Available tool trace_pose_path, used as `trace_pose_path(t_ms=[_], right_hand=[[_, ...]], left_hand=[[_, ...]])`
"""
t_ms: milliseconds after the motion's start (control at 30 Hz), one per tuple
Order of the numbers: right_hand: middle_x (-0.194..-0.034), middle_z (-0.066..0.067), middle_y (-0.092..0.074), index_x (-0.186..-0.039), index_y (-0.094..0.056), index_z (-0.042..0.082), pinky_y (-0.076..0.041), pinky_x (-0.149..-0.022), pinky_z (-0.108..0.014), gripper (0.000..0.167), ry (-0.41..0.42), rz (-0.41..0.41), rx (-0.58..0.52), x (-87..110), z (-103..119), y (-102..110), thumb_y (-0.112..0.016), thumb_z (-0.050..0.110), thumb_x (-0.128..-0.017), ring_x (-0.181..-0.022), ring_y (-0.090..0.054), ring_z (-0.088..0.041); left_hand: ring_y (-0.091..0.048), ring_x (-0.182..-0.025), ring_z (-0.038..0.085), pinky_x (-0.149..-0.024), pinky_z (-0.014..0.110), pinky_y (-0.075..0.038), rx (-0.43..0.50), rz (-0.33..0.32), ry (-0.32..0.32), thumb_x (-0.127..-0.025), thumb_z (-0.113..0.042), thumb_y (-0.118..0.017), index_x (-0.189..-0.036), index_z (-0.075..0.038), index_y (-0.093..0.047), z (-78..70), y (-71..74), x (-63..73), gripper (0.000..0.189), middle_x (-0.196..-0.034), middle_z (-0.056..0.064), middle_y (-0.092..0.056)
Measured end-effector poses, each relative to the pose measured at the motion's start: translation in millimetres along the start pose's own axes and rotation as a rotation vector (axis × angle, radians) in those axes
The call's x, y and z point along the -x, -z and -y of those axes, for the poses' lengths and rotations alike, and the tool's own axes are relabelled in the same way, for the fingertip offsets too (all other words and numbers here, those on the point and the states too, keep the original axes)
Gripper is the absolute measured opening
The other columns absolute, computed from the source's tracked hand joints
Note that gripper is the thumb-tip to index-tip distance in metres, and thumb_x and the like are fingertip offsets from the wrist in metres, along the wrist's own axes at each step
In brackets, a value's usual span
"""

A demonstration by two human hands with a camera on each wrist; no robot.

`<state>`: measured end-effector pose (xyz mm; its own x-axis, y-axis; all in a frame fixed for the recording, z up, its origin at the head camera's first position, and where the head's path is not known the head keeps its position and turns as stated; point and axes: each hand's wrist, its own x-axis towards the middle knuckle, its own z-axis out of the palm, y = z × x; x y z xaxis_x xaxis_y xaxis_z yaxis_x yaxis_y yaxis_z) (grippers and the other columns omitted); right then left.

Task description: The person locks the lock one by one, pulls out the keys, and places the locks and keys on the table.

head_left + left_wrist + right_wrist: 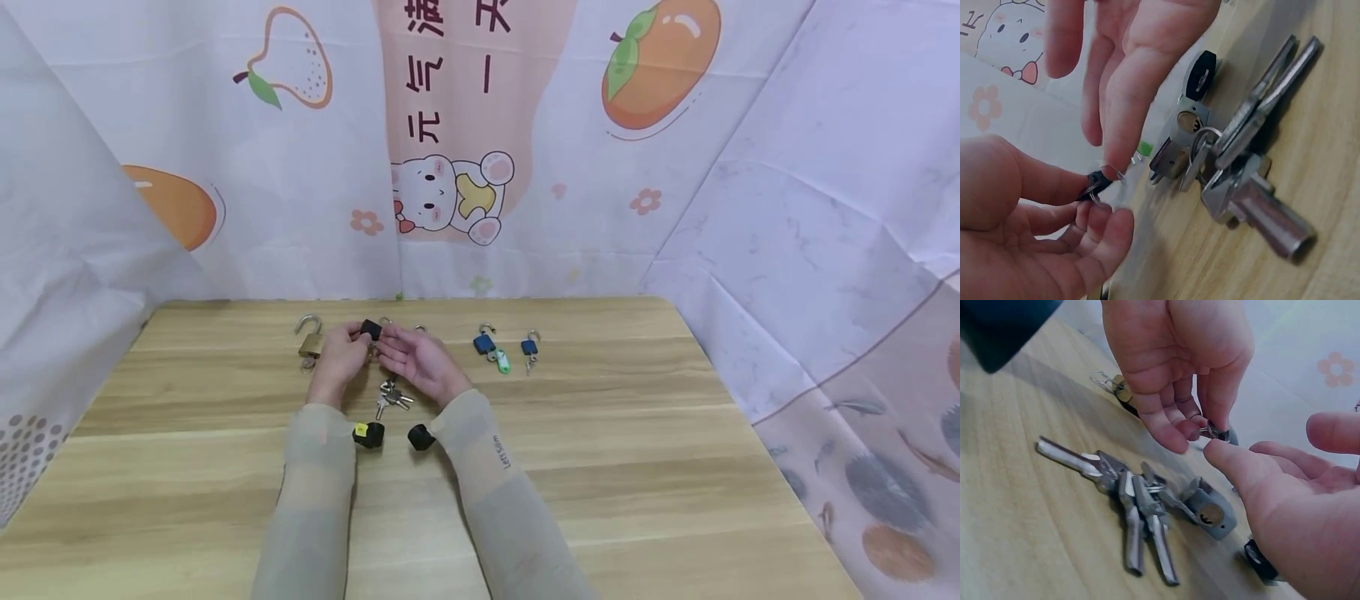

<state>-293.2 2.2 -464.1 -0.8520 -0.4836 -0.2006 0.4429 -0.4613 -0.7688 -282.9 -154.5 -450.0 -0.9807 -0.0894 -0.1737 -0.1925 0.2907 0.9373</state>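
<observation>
My left hand [341, 358] pinches a small black piece [371, 330] between thumb and fingers. In the left wrist view the black piece [1099, 181] has a thin metal ring; its exact kind is unclear. My right hand [423, 362] is held close by with its fingers extended, and in the right wrist view its index fingertip [1215, 449] touches or nearly touches the black piece. Below both hands a bunch of silver keys [393, 397] lies on the table, next to a silver padlock [1213, 519] with a brass-coloured keyhole. Shackles behind the hands are partly hidden.
On the wooden table [600, 467], a brass padlock [311, 345] with its shackle open stands left of the hands. To the right are a blue padlock [484, 343] with a green tag [502, 361] and a smaller blue padlock [529, 347]. A printed curtain [300, 208] hangs behind.
</observation>
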Motion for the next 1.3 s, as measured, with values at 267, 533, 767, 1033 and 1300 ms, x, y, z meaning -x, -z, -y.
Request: trace_pose_path(t_ms=[267,533,767,1033,1300], right_hand=[[-0.149,-0.026,-0.047,-0.149,-0.04,-0.008,-0.039,-0.113,-0.044,0.045,0.046,-0.029,0.049,20.9,11.9,10.5,-0.043,0.013,-0.109,-0.138,-0.046,-0.036],[-0.151,-0.021,-0.048,-0.151,-0.039,-0.004,-0.037,-0.115,-0.043,0.046,0.047,-0.017,0.148,44.3,29.8,25.8,-0.046,0.008,-0.107,-0.138,-0.047,-0.031],[-0.149,-0.021,-0.049,-0.153,-0.037,-0.003,-0.036,-0.114,-0.046,0.048,0.062,-0.005,0.243,63.8,46.8,42.4,-0.047,0.01,-0.108,-0.136,-0.05,-0.03],[-0.129,-0.026,-0.064,-0.141,-0.054,-0.002,-0.048,-0.103,-0.051,0.039,0.241,-0.3,0.493,84.9,79.9,48.6,-0.053,0.016,-0.108,-0.114,-0.067,-0.034],[-0.129,-0.027,-0.064,-0.135,-0.058,-0.009,-0.05,-0.102,-0.049,0.036,0.312,-0.35,0.666,85.9,84.5,48.8,-0.055,0.013,-0.106,-0.117,-0.064,-0.038]], left_hand=[[-0.06,-0.109,0.029,-0.095,0.033,-0.054,0.065,0.004,-0.057,-0.105,-0.004,-0.05,-0.142,0.012,-0.047,-11.5,-14.6,7.2,0.041,-0.13,0.028,-0.058],[-0.065,-0.111,0.035,-0.095,0.036,-0.055,0.139,0.06,-0.067,-0.101,0.003,-0.055,-0.139,0.015,-0.048,-17.9,-29.7,14.9,0.041,-0.129,0.033,-0.06],[-0.066,-0.101,0.023,-0.094,0.032,-0.056,0.281,0.1,-0.031,-0.099,0.007,-0.058,-0.141,0.015,-0.046,-23.5,-50.4,21.3,0.045,-0.129,0.032,-0.059],[-0.065,-0.108,0.036,-0.089,0.031,-0.057,0.374,0.11,-0.058,-0.098,0.006,-0.06,-0.143,0.012,-0.045,-33.3,-84.6,26.9,0.048,-0.126,0.028,-0.061],[-0.069,-0.094,0.029,-0.08,0.023,-0.058,0.336,0.148,-0.101,-0.094,0.009,-0.064,-0.136,0.011,-0.054,-33.0,-92.7,29.1,0.043,-0.12,0.027,-0.065]])
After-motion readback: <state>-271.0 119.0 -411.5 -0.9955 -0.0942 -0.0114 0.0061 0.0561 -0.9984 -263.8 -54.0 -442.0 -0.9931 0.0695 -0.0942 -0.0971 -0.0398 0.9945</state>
